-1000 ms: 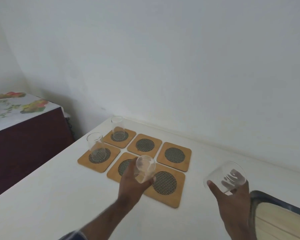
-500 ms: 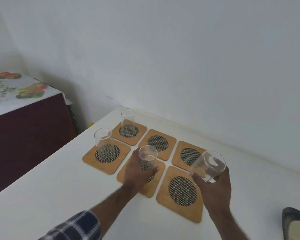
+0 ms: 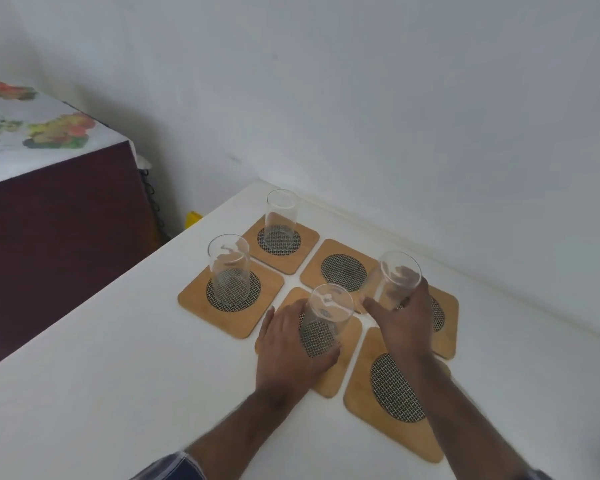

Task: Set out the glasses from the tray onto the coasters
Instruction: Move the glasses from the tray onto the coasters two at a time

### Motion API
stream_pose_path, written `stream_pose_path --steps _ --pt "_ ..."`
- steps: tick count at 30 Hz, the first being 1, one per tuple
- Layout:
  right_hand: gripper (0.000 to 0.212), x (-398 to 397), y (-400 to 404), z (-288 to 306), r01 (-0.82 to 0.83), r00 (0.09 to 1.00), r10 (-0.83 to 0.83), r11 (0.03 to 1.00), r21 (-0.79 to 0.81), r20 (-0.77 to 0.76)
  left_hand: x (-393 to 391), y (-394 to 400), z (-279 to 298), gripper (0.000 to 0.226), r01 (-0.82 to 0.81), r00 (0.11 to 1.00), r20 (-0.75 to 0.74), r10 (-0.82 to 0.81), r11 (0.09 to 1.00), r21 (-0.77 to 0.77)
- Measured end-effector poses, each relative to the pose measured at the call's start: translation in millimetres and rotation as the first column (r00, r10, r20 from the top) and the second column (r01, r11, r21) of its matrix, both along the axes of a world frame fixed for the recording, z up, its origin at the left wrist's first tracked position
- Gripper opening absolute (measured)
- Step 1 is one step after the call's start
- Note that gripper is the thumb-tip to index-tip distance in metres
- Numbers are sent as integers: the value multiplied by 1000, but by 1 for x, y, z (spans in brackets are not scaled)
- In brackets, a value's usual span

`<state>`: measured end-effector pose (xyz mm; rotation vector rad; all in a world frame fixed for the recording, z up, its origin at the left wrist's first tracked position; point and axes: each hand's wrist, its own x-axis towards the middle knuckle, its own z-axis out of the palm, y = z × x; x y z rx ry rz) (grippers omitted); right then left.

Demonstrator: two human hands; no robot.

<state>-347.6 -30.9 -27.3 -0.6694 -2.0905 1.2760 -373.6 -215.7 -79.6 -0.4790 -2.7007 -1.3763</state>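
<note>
Several square wooden coasters with woven round centres lie in two rows on the white table (image 3: 101, 393). Clear glasses stand upright on the far left coaster (image 3: 280, 216) and the near left coaster (image 3: 228, 268). My left hand (image 3: 291, 344) grips a glass (image 3: 326, 317) standing on the near middle coaster (image 3: 347, 372). My right hand (image 3: 400, 323) holds another glass (image 3: 397, 278), tilted a little, above the far right coaster (image 3: 444, 320). The far middle coaster (image 3: 343, 271) and the near right coaster (image 3: 392, 389) are bare. The tray is out of view.
A white wall runs close behind the coasters. To the left stands a dark cabinet (image 3: 59, 216) with a floral cloth (image 3: 32, 129) on top, separated from the table's left edge by a gap. A small yellow object (image 3: 194, 216) lies in that gap.
My left hand has set its glass down onto the near middle coaster. My right hand carried its glass left and forward, from near the tray to above the far right coaster.
</note>
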Motion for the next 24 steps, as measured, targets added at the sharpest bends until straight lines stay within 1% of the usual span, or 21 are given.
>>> stream_pose_path --steps 3,8,16,24 --pt "73 -24 -1 -3 -29 999 30 999 -21 24 -2 -1 -2 94 10 998 56 -10 1000 -1" --pt "77 -55 0 -5 -36 999 36 999 7 33 -3 -3 3 90 35 991 129 -35 999 2" --pt "75 -87 -1 -9 -20 997 23 999 -41 75 -2 -4 4 86 50 987 155 -47 999 -10" --pt "68 -93 -2 -16 -5 990 7 1000 -14 138 -2 -3 -1 87 33 988 148 -33 999 2"
